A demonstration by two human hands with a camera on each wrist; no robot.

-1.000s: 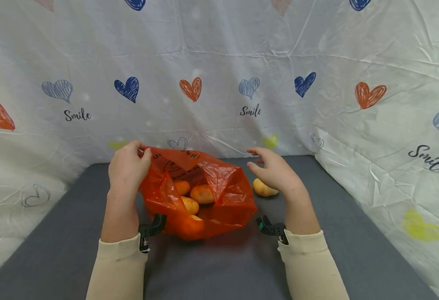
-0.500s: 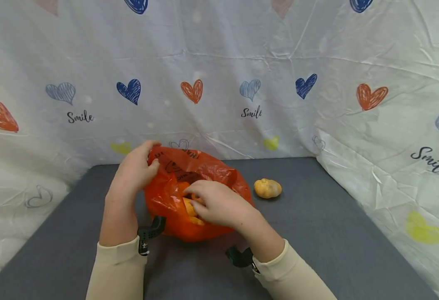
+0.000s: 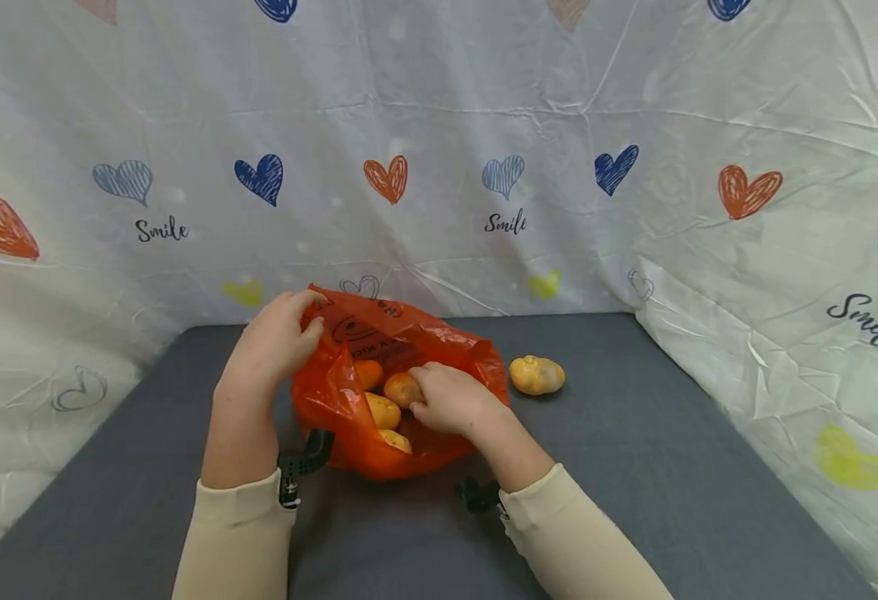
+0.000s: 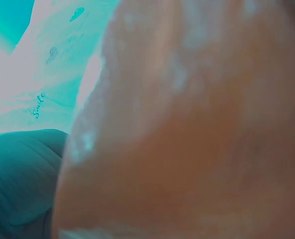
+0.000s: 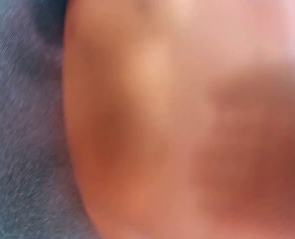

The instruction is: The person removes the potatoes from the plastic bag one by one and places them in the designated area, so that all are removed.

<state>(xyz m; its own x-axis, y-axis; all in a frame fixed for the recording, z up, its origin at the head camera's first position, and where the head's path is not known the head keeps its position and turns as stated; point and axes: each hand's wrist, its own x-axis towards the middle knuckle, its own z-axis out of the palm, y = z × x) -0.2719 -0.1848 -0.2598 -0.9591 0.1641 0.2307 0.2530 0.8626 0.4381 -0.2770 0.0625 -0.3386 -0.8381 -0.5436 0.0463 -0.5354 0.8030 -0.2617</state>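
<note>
A thin orange-red plastic bag (image 3: 484,364) lies wide open on the table, with several potatoes inside. My left hand (image 3: 266,337) pinches the bag's rim at its left side and keeps it raised. Reaching into the mouth of the bag, my right hand (image 3: 454,402) grips a potato (image 3: 402,389) between thumb and fingers. Left of that one lie other potatoes, among them a yellow potato (image 3: 383,411). Outside the bag, to its right, a lumpy potato (image 3: 536,376) rests on the table. Both wrist views are mostly filled by blurred close surfaces.
The dark grey tabletop (image 3: 634,467) extends around the bag. A white curtain (image 3: 439,242) printed with hearts and "Smile" hangs behind the table and along its sides. A small black camera mount sits on each wrist.
My right hand has moved left from over the potato outside into the bag, where it has taken hold of another potato. My left hand has shifted slightly right with the rim.
</note>
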